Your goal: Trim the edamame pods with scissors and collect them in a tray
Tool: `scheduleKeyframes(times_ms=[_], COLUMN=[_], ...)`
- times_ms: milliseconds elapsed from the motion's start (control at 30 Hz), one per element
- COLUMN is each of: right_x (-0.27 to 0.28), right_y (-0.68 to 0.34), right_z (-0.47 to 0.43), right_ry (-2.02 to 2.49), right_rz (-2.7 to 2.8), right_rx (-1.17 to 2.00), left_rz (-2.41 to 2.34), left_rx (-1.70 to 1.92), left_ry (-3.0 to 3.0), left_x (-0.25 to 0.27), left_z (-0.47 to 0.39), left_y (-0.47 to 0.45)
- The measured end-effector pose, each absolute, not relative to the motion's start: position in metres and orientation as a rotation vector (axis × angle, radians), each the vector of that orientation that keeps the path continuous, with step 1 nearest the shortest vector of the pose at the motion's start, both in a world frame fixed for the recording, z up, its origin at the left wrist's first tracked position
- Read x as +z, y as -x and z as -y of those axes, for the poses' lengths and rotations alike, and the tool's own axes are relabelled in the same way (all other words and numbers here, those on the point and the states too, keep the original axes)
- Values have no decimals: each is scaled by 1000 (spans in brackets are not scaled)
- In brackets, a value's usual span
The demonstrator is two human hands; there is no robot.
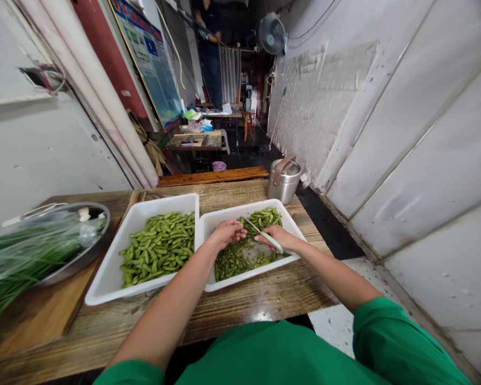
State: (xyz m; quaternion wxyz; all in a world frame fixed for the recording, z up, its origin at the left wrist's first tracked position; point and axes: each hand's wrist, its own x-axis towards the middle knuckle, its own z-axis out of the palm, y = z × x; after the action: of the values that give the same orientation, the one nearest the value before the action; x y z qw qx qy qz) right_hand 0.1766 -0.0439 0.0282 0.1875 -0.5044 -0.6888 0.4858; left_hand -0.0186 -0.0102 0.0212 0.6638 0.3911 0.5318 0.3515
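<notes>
My right hand (280, 235) is closed around a pair of scissors (273, 243) with pale green handles, the blades pointing up and left. My left hand (227, 233) is beside the blade tips, its fingers curled together; whatever they pinch is too small to make out. Both hands are over a white plastic tub (294, 222) holding whole green soybean pods (268, 215) at the back and dark trimmed bits (226, 263) at the front left. Touching it on the left, a second white tub (104, 275) contains a heap of plump green pods (160, 246).
Far left, a metal bowl (104, 227) with bagged long green stalks (43, 251) rests on a wooden board (51, 313). A steel lidded pail (283, 184) stands at the wooden table's (224, 315) back right corner. Farther off, a person (210, 53) stands behind a cluttered table (196, 140).
</notes>
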Motion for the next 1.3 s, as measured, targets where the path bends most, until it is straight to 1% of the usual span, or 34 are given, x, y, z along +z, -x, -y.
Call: scheduleKeyframes(times_ms=[367,600,700,833,1000,1133,1300], right_x=[27,29,31,30,26,25,24], right_y=[-179,-180,-179,-179,-180,-179,-178], right_z=[42,41,41,40,40,42,41], right_ry=[1437,1442,1473,1423,1257,1206,1248], right_rz=[1992,1967,1975,1984,1920,1824,1772], right_rx=[1326,1443,1427,1414,1586,1680,1658], left_rz=[-1290,-1202,-1223,-1259,-1156,-1098,-1004], left_rx=[817,731,736,839,1002,1016,1052], left_ry=[-937,-950,-905,-777,-620,-546,-421], left_x=[13,13,13,11,13,16,20], left_z=[8,11,11,6,0,-1,1], left_y=[21,16,16,18,22,25,21])
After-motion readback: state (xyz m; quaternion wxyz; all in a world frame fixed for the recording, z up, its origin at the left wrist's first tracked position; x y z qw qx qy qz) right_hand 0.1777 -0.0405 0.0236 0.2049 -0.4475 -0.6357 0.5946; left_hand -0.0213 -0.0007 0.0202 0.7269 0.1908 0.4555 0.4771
